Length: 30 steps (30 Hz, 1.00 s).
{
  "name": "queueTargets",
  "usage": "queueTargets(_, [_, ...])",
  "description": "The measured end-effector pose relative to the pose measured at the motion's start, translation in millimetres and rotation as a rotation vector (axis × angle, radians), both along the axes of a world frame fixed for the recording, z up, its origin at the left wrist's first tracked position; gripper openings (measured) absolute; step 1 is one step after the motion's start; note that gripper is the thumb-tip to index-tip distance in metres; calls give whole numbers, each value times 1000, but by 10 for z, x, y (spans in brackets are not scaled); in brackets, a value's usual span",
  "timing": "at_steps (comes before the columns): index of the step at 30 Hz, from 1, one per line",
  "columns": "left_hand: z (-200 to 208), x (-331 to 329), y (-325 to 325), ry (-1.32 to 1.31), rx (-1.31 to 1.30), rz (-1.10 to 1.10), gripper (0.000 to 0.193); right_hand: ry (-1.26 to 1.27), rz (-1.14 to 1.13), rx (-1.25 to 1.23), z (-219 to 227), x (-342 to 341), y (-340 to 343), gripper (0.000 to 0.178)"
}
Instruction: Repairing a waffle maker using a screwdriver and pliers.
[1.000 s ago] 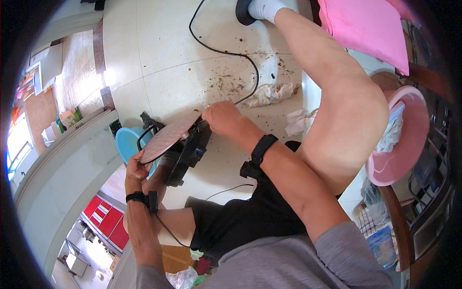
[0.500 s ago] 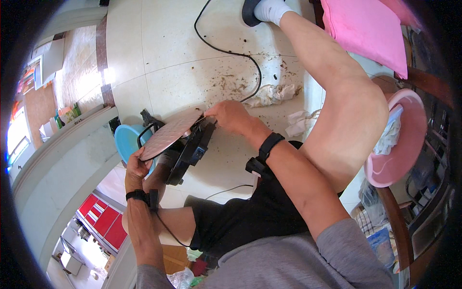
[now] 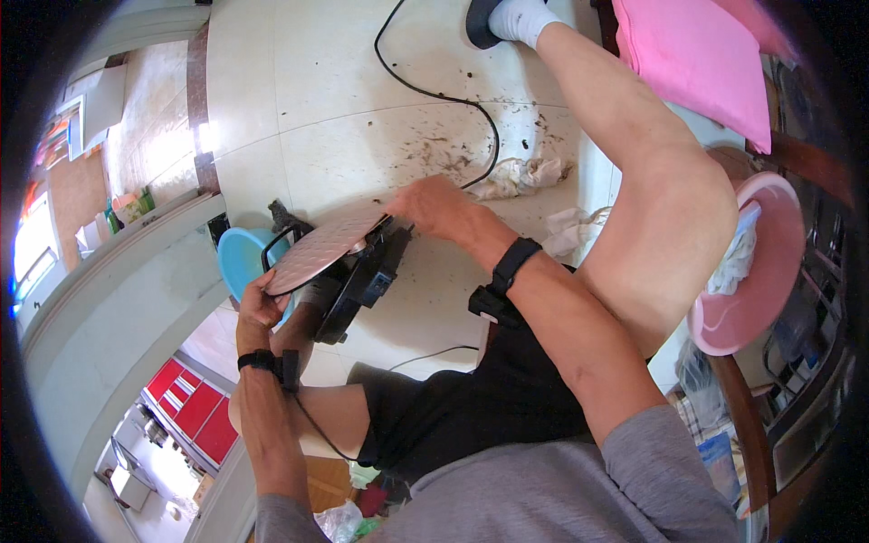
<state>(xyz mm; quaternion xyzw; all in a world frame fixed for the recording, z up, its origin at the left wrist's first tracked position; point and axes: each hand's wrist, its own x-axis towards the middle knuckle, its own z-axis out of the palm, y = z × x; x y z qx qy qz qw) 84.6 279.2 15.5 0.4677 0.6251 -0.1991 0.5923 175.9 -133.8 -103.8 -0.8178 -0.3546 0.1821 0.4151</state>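
An electric griddle is tilted in front of me, its round pinkish plate patterned with diamonds and its black base standing open from the plate on the right. My left hand grips the plate's lower-left rim, thumb on top. At the opposite end, by the hinge side, my right hand is closed, its fingertips slightly blurred; what they pinch, if anything, is hidden. A black carrying handle sticks out beside the plate's left edge.
A blue basin stands behind the griddle on the left. Dark crumbs, crumpled tissues and a black cord lie on the tiled floor. To my right is a pink basin with cloth inside, below a pink cushion.
My right hand has lifted slightly up and away along the griddle's hinge side, its wrist turning. The left hand keeps its hold on the plate; the whole view has shifted a little.
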Motion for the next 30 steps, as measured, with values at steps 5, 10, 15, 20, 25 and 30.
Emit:
queueTargets(5, [-36, -78, 82, 31, 68, -25, 23, 33, -95, -48, -29, -142, -84, 28])
queueTargets(10, [-132, -67, 162, 15, 41, -48, 20, 107, -154, -55, -248, -268, -155, 37])
queueTargets(15, [-203, -136, 241, -5, 25, -7, 18, 203, -253, -101, -174, -326, -343, 35])
queueTargets(20, [-218, -131, 172, -15, 63, -19, 18, 245, -310, -92, 0, -321, -357, 30])
queueTargets(25, [-151, -101, 78, -46, 47, 13, 13, 320, -282, -32, 112, -447, -252, 24])
queueTargets(30, [-177, -96, 0, -77, 27, 47, 13, 475, -275, -79, 217, -421, -313, 22])
